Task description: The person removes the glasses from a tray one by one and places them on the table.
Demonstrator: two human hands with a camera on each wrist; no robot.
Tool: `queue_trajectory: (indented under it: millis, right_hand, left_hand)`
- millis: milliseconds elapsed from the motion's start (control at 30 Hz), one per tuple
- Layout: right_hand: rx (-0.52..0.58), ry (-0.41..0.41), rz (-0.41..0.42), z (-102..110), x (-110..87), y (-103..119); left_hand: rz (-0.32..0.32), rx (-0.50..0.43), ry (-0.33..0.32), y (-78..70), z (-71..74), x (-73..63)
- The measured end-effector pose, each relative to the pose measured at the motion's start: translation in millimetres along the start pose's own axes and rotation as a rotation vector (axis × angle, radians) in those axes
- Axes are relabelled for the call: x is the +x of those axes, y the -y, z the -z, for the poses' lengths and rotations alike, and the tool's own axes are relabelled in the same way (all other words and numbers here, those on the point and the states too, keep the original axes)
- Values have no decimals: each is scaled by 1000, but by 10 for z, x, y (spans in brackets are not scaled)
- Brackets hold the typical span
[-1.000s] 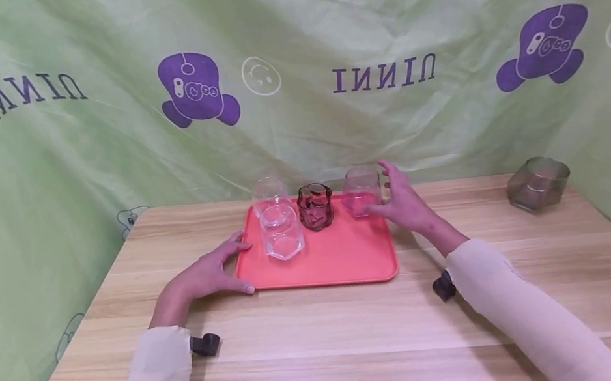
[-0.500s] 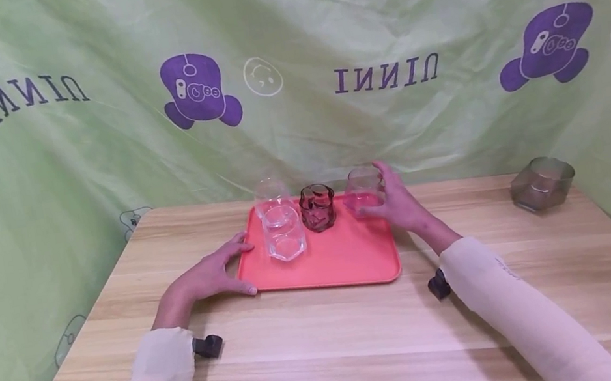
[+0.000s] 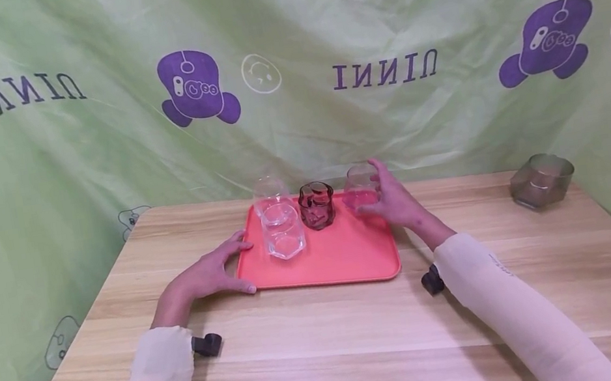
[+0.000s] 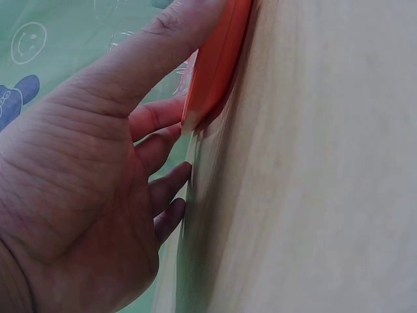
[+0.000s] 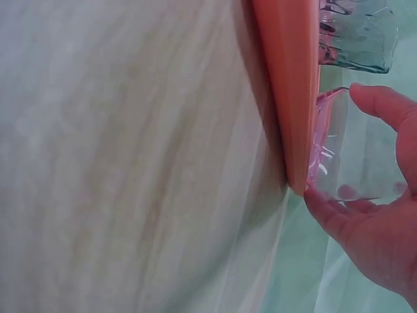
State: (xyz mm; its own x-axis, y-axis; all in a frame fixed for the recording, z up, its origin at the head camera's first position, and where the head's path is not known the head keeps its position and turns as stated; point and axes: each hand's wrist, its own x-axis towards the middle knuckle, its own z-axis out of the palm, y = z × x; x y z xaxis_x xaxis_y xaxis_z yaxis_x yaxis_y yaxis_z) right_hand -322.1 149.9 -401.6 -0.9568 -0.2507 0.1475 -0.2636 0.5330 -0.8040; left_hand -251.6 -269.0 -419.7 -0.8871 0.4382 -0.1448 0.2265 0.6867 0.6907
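One glass (image 3: 359,194) stands mouth up, rear right on the tray (image 3: 344,254).
Your right hand (image 3: 399,203) curls round it; your left hand (image 3: 206,276), loosely spread, touches the tray, its long axis left-to-right.

Beyond the fingers (image 3: 230,248), a creased, pale green cloth backdrop (image 3: 297,132), printed with purple cartoon figures (image 3: 190,86), white smiley faces (image 3: 261,73) and dark lettering (image 3: 385,70). To either side of the fingers, more green cloth, past the table edges. Under and nearer than the fingers, a light wood-grain tabletop (image 3: 334,344) with a soft pale sheen.
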Motion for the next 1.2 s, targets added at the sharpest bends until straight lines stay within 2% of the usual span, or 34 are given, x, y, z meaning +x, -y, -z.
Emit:
queue_trajectory:
  millis: [1000, 1200]
  right_hand:
    - [-44, -45, -14, -45, 37, 56]
    - [-18, -58, -14, -47, 11, 50]
  left_hand:
    - [-2, -11, -1, -4, 29, -3]
    - [-1, -14, -6, -8, 4, -11]
